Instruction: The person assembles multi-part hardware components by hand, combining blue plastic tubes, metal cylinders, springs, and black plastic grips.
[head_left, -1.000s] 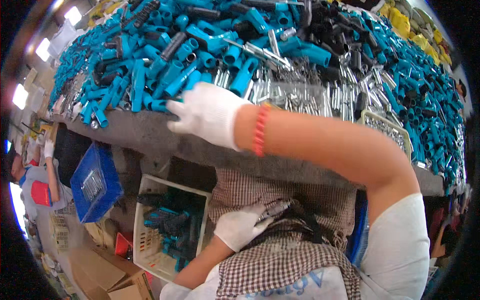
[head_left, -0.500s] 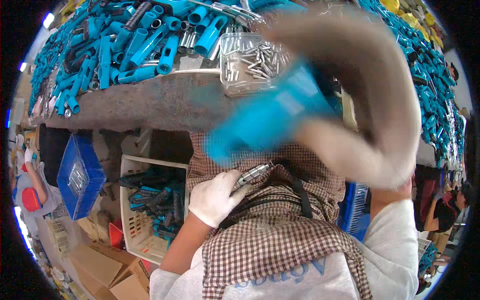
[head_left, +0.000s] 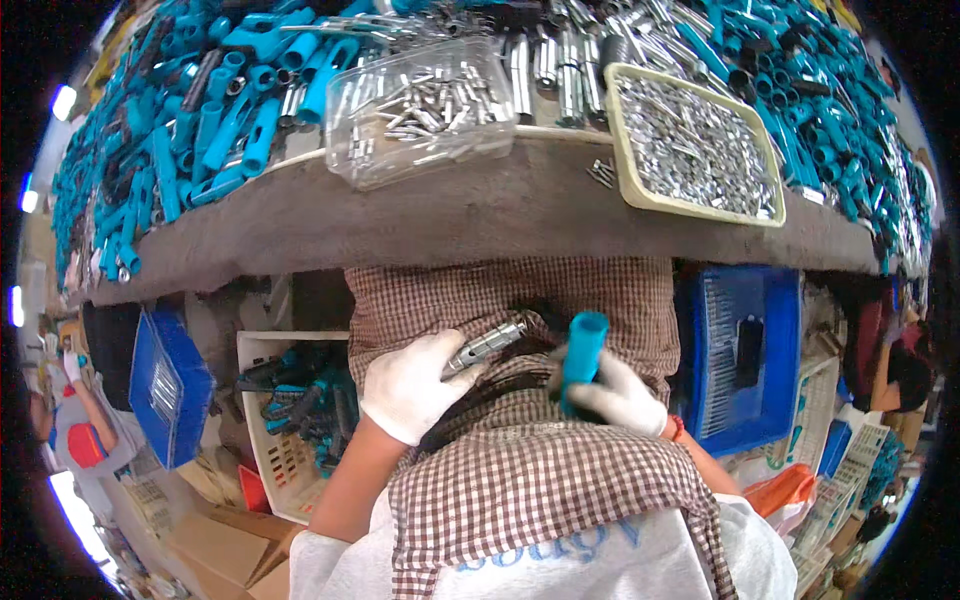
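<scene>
In a white glove, my left hand (head_left: 412, 388) is closed around a slotted silver metal tube (head_left: 487, 345) above my lap, its free end pointing up and to the right. My right hand (head_left: 622, 392), also gloved and slightly blurred, grips a blue plastic tube (head_left: 583, 350) that stands nearly upright with its open mouth at the top. The two parts are apart, with the checked apron (head_left: 540, 430) beneath them. Glove fingers hide the lower part of each piece.
Along the workbench edge (head_left: 430, 225) stand a clear box (head_left: 345, 150) of metal pins and a cream tray (head_left: 625, 170) of small metal parts. Blue tubes (head_left: 215, 130) are heaped behind. A white crate (head_left: 262, 420) is at my left, a blue crate (head_left: 775, 400) at my right.
My right hand has come down from over the bench to my lap, bringing the blue tube close to the metal one. My left hand keeps its hold, shifted slightly left in the view.
</scene>
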